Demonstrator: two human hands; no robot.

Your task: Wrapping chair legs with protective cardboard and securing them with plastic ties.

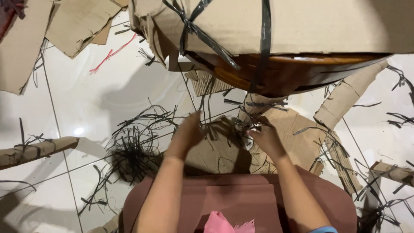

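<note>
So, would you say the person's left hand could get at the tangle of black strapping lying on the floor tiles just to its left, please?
Probably yes: the left hand hovers just right of the black strapping tangle, and nothing lies between them but bare white floor tile.

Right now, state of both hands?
Left hand: open, fingers spread, at the black straps; no clear grip.
Right hand: closed on black strap scraps by the wrapped leg.

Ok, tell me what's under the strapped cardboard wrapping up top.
Under the cardboard wrapping, held by black straps, a glossy brown wooden edge shows. The rest of that wooden piece stays covered.
</note>
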